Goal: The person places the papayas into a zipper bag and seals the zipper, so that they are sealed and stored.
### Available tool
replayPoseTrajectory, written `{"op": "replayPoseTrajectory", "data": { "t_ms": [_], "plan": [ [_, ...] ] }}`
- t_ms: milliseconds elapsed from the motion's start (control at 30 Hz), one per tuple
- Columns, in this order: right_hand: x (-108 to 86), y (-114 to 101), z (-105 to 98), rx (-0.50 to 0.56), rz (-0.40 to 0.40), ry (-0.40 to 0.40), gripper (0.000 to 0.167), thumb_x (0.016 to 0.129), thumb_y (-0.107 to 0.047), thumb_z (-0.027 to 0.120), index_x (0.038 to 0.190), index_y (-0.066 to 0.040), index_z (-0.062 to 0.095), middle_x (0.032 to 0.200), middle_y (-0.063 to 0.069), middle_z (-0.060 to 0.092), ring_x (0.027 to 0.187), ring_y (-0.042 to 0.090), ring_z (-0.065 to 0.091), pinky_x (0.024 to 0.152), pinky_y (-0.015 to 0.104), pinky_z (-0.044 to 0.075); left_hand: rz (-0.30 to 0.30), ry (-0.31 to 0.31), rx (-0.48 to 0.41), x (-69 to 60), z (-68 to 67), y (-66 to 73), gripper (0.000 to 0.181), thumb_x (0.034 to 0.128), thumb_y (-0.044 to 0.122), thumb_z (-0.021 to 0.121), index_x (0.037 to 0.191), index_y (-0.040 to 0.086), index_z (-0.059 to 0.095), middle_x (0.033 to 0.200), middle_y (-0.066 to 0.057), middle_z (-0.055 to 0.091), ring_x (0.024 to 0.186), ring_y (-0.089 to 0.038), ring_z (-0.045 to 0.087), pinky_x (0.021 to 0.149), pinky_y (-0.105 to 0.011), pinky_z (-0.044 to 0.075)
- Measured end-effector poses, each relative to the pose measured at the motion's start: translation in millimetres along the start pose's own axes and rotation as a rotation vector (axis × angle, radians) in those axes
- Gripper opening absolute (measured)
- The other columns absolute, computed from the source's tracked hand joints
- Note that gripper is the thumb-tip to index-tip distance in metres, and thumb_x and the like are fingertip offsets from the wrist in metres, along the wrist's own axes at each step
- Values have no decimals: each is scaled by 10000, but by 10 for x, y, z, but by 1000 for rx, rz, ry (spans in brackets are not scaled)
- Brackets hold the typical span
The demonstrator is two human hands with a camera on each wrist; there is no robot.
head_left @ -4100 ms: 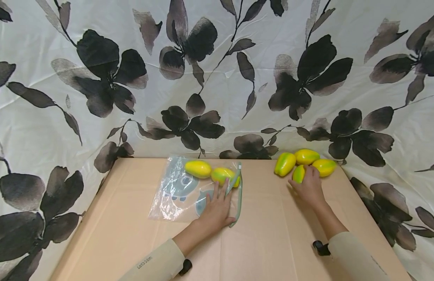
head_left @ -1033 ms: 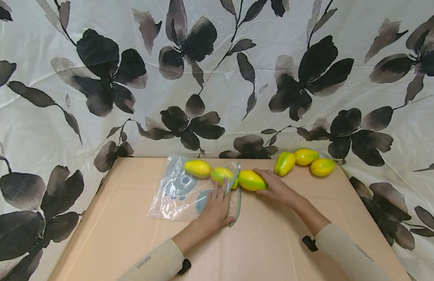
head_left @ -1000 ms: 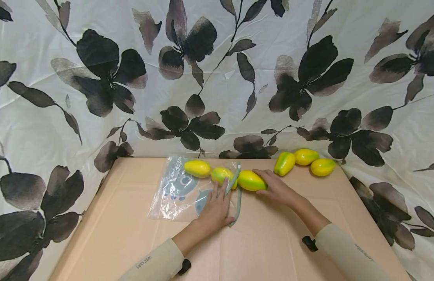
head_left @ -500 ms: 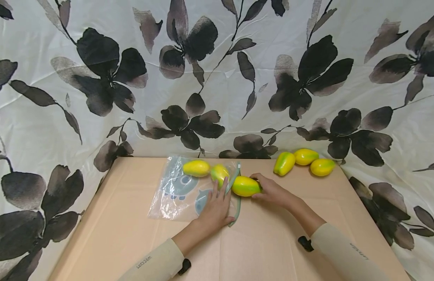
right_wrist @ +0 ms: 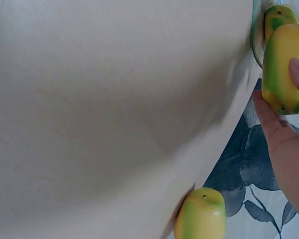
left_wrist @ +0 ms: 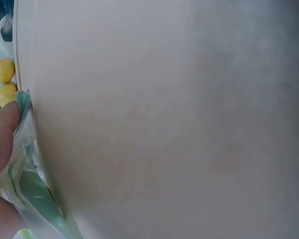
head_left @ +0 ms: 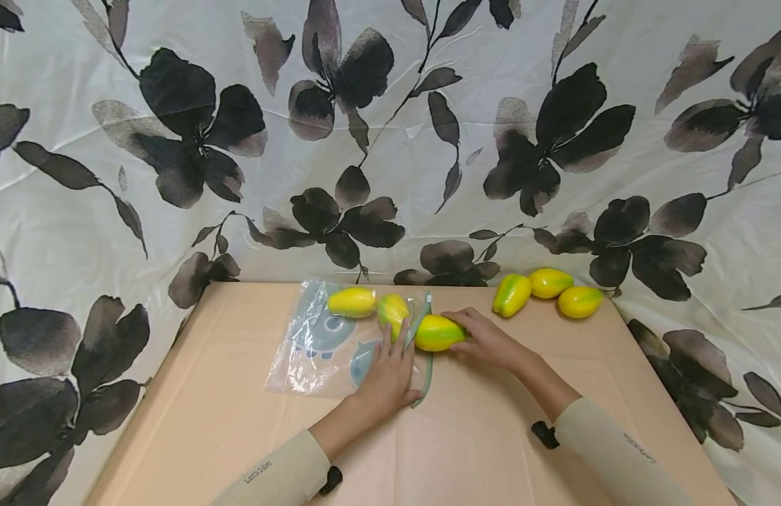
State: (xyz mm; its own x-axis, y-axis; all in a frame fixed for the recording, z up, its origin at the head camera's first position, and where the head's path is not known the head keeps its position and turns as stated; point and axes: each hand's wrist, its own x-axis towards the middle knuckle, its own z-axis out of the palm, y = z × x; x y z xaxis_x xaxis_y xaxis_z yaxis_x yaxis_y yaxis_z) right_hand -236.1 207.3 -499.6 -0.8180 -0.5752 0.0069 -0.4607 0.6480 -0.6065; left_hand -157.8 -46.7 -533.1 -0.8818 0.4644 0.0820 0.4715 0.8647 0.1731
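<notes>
My right hand (head_left: 488, 337) grips a glossy yellow-green mango (head_left: 436, 333) between fingers and thumb. The fruit's left end is at the mouth of a clear zip bag (head_left: 314, 379) printed with blue cartoon shapes. Lying flat over the bag's right part, my left hand (head_left: 385, 372) has its fingers extended across the plastic and its thumb at the green zip edge (head_left: 428, 379). Two more mangoes are within the bag: one (head_left: 352, 302) near the top, another (head_left: 392, 309) partly behind the left fingertips. In the left wrist view the thumb (left_wrist: 2, 134) touches the green strip.
Beyond my right hand, at the back right of the cardboard-coloured tabletop (head_left: 239, 422), sit three mangoes: one upright-lying (head_left: 512, 295), one behind (head_left: 551, 282) and one to the right (head_left: 580, 302). A floral cloth (head_left: 428, 140) hangs behind the table.
My right hand has taken a mango from the back-right group and carried it left to the bag mouth. The nearer bagged mango has turned and shifted slightly left. My left hand stays put.
</notes>
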Motion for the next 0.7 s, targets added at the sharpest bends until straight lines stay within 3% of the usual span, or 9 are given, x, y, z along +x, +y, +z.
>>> {"op": "replayPoseTrajectory", "data": {
  "t_ms": [300,433,600,700],
  "plan": [
    [28,-7,20,-24,-17,-63,700,924,-212,774,1539,-64,473,1315,177,584,1186,295,580,1045,501,509,30,28,54,-16,-27,-3,1115,799,573,823,1590,-27,316,1720,-254,10,1538,-554,154,1106,-640,426],
    [73,-21,60,-32,-46,-51,693,907,-182,793,1499,-6,479,1324,191,604,1201,327,610,1043,498,519,29,26,66,-3,-35,4,1127,796,580,821,1598,-19,303,1724,-245,8,1547,-544,134,1111,-642,419],
    [122,-72,104,36,19,11,547,880,-128,818,1318,-8,513,1285,169,644,1207,339,646,1030,483,540,28,26,85,4,-40,13,1158,790,601,816,1607,-19,278,1723,-246,22,1543,-544,151,1111,-640,421],
    [160,-111,129,46,55,21,522,871,-144,828,1289,-34,536,1252,131,654,1172,296,651,1020,456,550,30,27,98,2,-43,11,1175,788,609,813,1612,-18,259,1722,-250,25,1539,-550,160,1110,-638,424]
  ]
}}
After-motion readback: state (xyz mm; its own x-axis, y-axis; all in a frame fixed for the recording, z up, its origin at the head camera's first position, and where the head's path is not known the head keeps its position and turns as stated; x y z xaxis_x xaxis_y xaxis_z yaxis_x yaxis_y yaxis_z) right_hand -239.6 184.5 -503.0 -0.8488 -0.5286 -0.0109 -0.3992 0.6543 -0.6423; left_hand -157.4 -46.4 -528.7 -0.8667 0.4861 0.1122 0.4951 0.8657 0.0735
